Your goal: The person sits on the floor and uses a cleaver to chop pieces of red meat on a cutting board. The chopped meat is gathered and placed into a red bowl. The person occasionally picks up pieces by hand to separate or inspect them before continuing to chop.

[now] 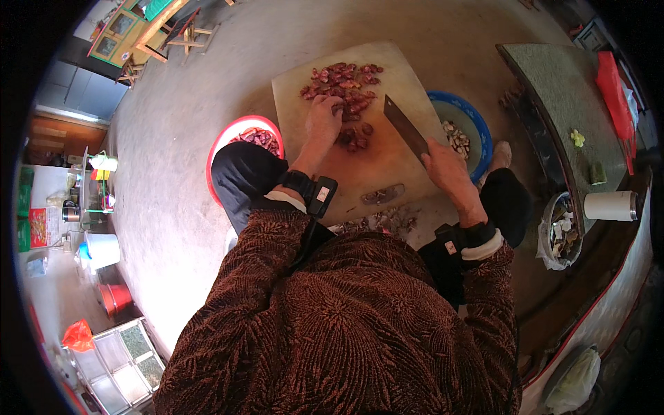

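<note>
A large pale cutting board [394,179] lies before me, stained reddish in the middle. Dark red chopped food pieces [345,78] spread over its far part, with a smaller cluster [354,140] closer to me. My left hand [325,116] rests among them with bent fingers. Whether it grips a piece is hidden. In my right hand [446,163] is the handle of a cleaver [405,127]. Its dark blade slants up and left over the board's right side, apart from the left hand.
Left of the board, a red-rimmed basin [211,176] holds uncut dark red pieces. At right, a blue basin [485,137] contains pale pieces. A grey-topped table [565,93] and a lined waste bin [557,238] stand farther right. Scraps [384,220] lie near my lap.
</note>
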`<state>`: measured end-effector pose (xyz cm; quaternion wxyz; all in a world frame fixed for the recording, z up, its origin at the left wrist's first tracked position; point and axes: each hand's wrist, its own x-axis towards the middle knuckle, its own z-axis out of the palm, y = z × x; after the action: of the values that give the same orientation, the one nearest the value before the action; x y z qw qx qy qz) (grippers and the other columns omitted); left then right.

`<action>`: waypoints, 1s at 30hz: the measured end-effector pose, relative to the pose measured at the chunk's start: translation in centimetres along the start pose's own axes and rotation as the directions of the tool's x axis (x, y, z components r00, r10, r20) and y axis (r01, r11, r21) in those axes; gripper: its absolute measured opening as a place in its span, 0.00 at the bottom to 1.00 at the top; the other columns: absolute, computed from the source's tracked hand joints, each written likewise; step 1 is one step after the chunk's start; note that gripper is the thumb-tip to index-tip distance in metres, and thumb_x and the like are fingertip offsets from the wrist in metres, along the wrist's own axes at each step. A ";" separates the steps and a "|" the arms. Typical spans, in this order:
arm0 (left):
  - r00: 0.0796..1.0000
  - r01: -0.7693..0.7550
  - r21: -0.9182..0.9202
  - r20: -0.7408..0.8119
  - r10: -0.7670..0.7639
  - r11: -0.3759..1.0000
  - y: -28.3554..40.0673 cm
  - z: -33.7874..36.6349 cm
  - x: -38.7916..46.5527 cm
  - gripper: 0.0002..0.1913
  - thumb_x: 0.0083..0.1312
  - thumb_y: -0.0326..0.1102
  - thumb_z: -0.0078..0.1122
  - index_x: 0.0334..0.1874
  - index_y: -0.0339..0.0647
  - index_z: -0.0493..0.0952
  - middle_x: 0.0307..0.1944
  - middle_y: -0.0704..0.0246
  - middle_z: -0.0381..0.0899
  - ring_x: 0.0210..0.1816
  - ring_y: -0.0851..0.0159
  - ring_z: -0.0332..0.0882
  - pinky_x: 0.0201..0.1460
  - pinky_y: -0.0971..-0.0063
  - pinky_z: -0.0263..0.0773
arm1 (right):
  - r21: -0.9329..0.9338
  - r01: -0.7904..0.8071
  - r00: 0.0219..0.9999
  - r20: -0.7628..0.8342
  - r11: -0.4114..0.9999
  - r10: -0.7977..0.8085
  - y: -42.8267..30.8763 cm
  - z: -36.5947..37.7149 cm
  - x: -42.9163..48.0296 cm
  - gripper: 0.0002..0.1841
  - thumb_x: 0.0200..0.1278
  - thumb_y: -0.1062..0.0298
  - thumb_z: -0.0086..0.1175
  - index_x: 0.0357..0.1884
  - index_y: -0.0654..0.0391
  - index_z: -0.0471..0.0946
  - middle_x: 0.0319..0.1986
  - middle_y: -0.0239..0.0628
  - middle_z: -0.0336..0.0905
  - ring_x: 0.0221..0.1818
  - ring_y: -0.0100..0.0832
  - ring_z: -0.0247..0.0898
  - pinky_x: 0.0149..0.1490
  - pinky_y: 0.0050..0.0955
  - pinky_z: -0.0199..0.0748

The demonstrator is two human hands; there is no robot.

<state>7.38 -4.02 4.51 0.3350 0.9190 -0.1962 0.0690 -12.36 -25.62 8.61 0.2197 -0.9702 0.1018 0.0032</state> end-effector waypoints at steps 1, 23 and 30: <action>1.000 -0.017 0.017 0.019 0.017 1.000 0.1 0.1 0.1 0.12 0.55 0.31 0.63 0.43 0.45 0.80 0.46 0.60 0.75 0.43 0.53 0.77 0.45 0.63 0.73 | 0.002 -0.004 1.000 -0.002 1.000 0.004 0.0 0.0 0.0 0.11 0.61 0.65 0.52 0.41 0.59 0.67 0.33 0.53 0.76 0.39 0.58 0.72 0.40 0.54 0.67; 0.974 0.076 -0.053 0.219 -0.063 0.996 1.6 -1.3 2.2 0.10 0.55 0.39 0.64 0.35 0.41 0.82 0.33 0.59 0.81 0.39 0.56 0.80 0.43 0.64 0.73 | -0.029 0.005 1.000 0.022 1.000 -0.005 -0.2 0.1 0.4 0.15 0.62 0.64 0.50 0.48 0.60 0.68 0.38 0.50 0.76 0.43 0.53 0.72 0.43 0.51 0.69; 0.940 -0.264 -0.077 0.204 0.274 0.961 3.5 -1.0 -6.3 0.09 0.53 0.37 0.64 0.33 0.41 0.82 0.32 0.60 0.80 0.40 0.54 0.76 0.41 0.65 0.71 | -0.024 0.016 1.000 -0.012 1.000 -0.016 -0.5 0.2 0.3 0.16 0.62 0.65 0.51 0.49 0.60 0.68 0.39 0.50 0.76 0.44 0.53 0.71 0.44 0.50 0.69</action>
<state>0.23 -3.81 5.71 0.3217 0.8772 -0.3564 0.0107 -11.99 -25.15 8.61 0.2072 -0.9736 0.0954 -0.0030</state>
